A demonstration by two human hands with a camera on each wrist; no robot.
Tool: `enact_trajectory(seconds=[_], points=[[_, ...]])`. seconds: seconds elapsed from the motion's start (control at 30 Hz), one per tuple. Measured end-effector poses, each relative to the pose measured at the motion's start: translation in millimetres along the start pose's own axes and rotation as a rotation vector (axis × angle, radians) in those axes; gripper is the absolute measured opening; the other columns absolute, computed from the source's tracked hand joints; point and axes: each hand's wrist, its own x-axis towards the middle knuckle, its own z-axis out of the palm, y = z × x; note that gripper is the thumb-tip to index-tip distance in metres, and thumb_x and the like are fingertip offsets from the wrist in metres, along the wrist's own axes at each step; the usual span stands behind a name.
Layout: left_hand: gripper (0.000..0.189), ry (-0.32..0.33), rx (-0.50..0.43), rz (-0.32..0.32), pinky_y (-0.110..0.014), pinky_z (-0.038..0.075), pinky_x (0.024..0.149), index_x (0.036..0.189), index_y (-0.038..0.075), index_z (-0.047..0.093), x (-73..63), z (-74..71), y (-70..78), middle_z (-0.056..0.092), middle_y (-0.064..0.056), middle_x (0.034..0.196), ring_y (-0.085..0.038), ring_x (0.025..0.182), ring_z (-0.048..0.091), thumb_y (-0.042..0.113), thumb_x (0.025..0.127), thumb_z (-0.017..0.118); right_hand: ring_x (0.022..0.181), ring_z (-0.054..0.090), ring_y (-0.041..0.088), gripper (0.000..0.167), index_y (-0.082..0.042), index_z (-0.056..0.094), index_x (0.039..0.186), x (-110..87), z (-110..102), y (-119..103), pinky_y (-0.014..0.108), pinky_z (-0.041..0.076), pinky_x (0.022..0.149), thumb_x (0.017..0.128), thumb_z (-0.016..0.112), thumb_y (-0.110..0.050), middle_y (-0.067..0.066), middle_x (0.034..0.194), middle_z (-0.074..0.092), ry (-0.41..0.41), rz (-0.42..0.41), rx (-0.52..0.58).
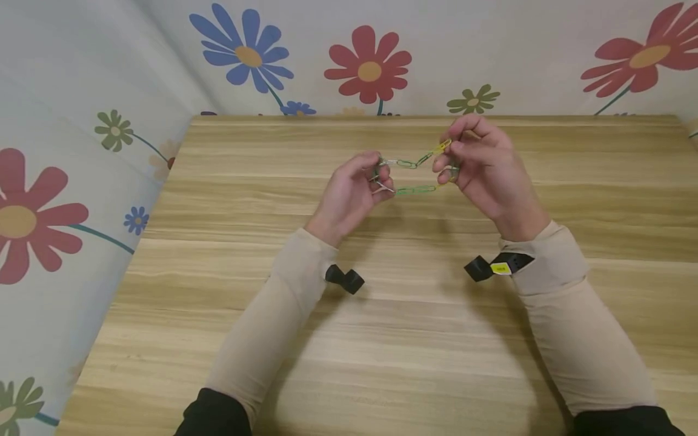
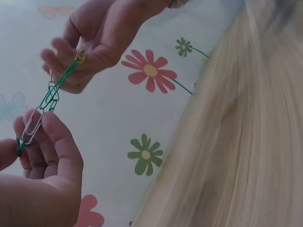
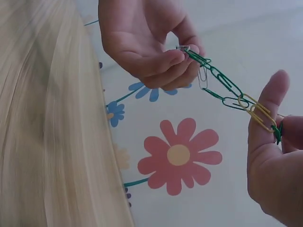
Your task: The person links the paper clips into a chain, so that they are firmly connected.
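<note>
A loop of linked paper clips [image 1: 415,190], in green, white and yellow, stretches between both hands above the table. My left hand [image 1: 351,188] holds its left end with curled fingers. In the left wrist view a white paper clip [image 2: 32,125] lies against those fingers, with a green clip [image 2: 20,145] by the thumb. At the other end, my right hand [image 1: 488,166] grips the loop between thumb and fingers. A yellow paper clip [image 3: 258,113] runs across a right finger in the right wrist view, joined to a green one [image 3: 278,132]. Two strands span the gap, one above the other.
Beneath the hands lies a wood-grain table [image 1: 414,363]. A white cloth with printed flowers [image 1: 305,36] hangs behind it and along the left side. Black wrist cameras [image 1: 345,278] sit at both beige sleeves [image 1: 272,327].
</note>
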Motion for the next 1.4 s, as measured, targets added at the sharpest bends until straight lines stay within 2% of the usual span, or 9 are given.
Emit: enact_trajectory(seconds=[0.17,0.37,0.43,0.53,0.63,0.73,0.97,1.17,1.4], points=[[0.014,0.028,-0.039,0.033,-0.032,0.053,0.077,0.099,0.009,0.057,1.6,-12.9,-2.8,0.059,-0.005,0.085,-0.019,0.076,0.058,0.002,0.101,0.046,0.060,0.062,0.022,0.025,0.005,0.060,0.095,0.6,-8.5,4.1,0.029,0.056,0.057,0.098,0.039,0.019,0.015,0.087,0.059,0.090,0.030,-0.027],[0.017,0.005,-0.194,0.078,-0.037,0.050,0.092,0.102,0.005,0.057,6.1,-23.7,-1.8,0.063,-0.009,0.084,-0.025,0.087,0.063,0.000,0.101,0.041,0.064,0.054,0.021,0.017,0.005,0.061,0.096,2.8,-17.3,8.9,0.032,0.058,0.066,0.097,0.048,0.017,0.013,0.085,0.055,0.167,0.129,-0.099],[0.018,0.026,-0.137,0.093,-0.038,0.049,0.093,0.103,0.004,0.059,7.1,-27.1,-0.6,0.064,-0.009,0.084,-0.025,0.088,0.064,-0.001,0.100,0.042,0.066,0.055,0.021,0.018,0.005,0.061,0.095,4.1,-20.4,10.5,0.034,0.058,0.071,0.097,0.048,0.017,0.012,0.085,0.055,0.187,0.151,-0.121],[0.016,0.117,0.072,0.094,-0.034,0.052,0.088,0.102,0.004,0.064,8.5,-32.4,2.0,0.067,-0.009,0.087,-0.023,0.087,0.064,-0.002,0.100,0.049,0.072,0.058,0.023,0.019,0.004,0.063,0.095,5.6,-27.8,12.0,0.036,0.058,0.076,0.097,0.048,0.017,0.012,0.085,0.057,0.229,0.175,-0.130],[0.011,0.215,0.225,0.037,-0.031,0.055,0.079,0.099,0.004,0.066,10.8,-37.8,3.3,0.069,-0.011,0.091,-0.021,0.083,0.065,-0.002,0.098,0.057,0.075,0.060,0.023,0.023,0.003,0.065,0.097,6.9,-37.0,13.5,0.035,0.057,0.075,0.096,0.048,0.018,0.012,0.087,0.059,0.277,0.209,-0.163],[0.006,0.270,0.289,-0.042,-0.028,0.056,0.074,0.097,0.003,0.065,13.9,-42.9,2.4,0.069,-0.013,0.094,-0.021,0.079,0.065,-0.002,0.098,0.061,0.077,0.062,0.023,0.026,0.001,0.067,0.099,8.9,-45.6,16.0,0.033,0.057,0.073,0.095,0.049,0.019,0.012,0.090,0.059,0.317,0.253,-0.226],[0.006,0.290,0.531,-0.159,-0.027,0.058,0.069,0.100,-0.002,0.061,18.8,-49.1,-1.0,0.066,-0.014,0.094,-0.019,0.074,0.065,0.000,0.096,0.065,0.075,0.063,0.020,0.023,0.001,0.066,0.099,15.0,-55.2,22.4,0.027,0.056,0.068,0.093,0.053,0.019,0.010,0.092,0.058,0.399,0.288,-0.412],[0.005,0.307,0.570,-0.222,-0.027,0.058,0.064,0.098,-0.001,0.061,19.7,-49.5,0.4,0.068,-0.016,0.093,-0.018,0.068,0.065,-0.003,0.095,0.065,0.068,0.061,0.017,0.022,0.002,0.065,0.093,18.3,-53.7,25.4,0.025,0.056,0.063,0.091,0.053,0.021,0.009,0.085,0.057,0.518,0.216,-0.467],[0.006,0.337,0.641,-0.266,-0.024,0.057,0.059,0.100,-0.001,0.060,20.0,-47.9,-1.5,0.066,-0.013,0.090,-0.016,0.065,0.063,-0.002,0.096,0.064,0.068,0.058,0.015,0.018,0.009,0.062,0.101,16.1,-59.4,30.7,0.025,0.056,0.062,0.090,0.054,0.021,0.007,0.083,0.057,0.486,0.296,-0.564]])
